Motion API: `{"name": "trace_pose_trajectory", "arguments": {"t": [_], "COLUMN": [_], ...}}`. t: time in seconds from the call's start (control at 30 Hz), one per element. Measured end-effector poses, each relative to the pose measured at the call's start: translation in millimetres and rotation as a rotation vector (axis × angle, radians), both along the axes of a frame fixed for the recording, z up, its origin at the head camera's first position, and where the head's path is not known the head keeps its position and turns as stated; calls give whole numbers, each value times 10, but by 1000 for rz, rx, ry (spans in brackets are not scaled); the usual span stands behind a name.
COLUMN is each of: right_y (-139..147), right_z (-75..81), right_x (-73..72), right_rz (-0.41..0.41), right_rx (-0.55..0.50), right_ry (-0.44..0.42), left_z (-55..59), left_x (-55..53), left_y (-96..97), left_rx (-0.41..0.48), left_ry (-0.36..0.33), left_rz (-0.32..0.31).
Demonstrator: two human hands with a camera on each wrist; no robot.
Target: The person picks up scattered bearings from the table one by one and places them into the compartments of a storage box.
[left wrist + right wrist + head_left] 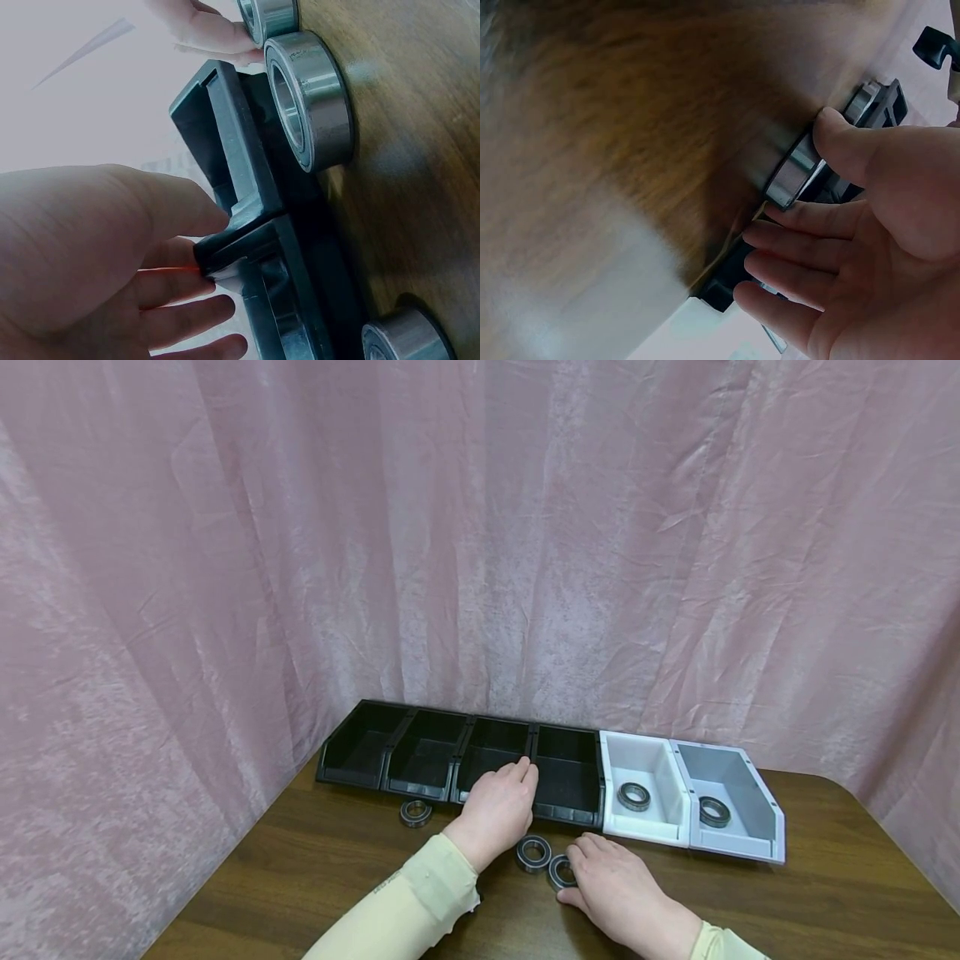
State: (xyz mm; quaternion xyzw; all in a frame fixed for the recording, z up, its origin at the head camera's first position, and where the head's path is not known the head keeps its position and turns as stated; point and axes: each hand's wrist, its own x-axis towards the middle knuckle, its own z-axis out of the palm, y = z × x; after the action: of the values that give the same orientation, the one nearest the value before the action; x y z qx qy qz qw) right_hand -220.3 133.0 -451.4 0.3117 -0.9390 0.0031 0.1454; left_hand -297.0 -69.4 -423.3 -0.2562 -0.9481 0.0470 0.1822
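Note:
In the head view my left hand [498,802] reaches over the divider between two black bins [568,777]. Its thumb and index finger pinch the black bin edges [251,180] where they meet, seen in the left wrist view; the other fingers hang loose. With thumb and index finger my right hand [615,885] grips a ball bearing [795,176] by its rim, at the table surface. Beside it a second ball bearing [319,105] lies flat on the table, between the two hands. Another ball bearing [416,813] lies farther left, close to the bins' front.
Black bins stand in a row along the back of the wooden table [300,860]. At the right end are a white bin [645,827] and a grey bin [738,839], each with one bearing inside. A pink curtain [480,543] hangs behind.

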Motion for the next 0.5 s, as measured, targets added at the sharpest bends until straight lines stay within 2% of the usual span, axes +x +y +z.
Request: {"name": "trace_pose_trajectory", "arguments": {"t": [0.5], "right_y": [-7], "right_z": [8], "right_x": [15], "right_rz": [-6], "right_rx": [-1], "right_ry": [-24], "left_z": [7], "left_x": [13], "left_y": [7], "left_rx": [1], "left_ry": [-10], "left_rz": [5]}}
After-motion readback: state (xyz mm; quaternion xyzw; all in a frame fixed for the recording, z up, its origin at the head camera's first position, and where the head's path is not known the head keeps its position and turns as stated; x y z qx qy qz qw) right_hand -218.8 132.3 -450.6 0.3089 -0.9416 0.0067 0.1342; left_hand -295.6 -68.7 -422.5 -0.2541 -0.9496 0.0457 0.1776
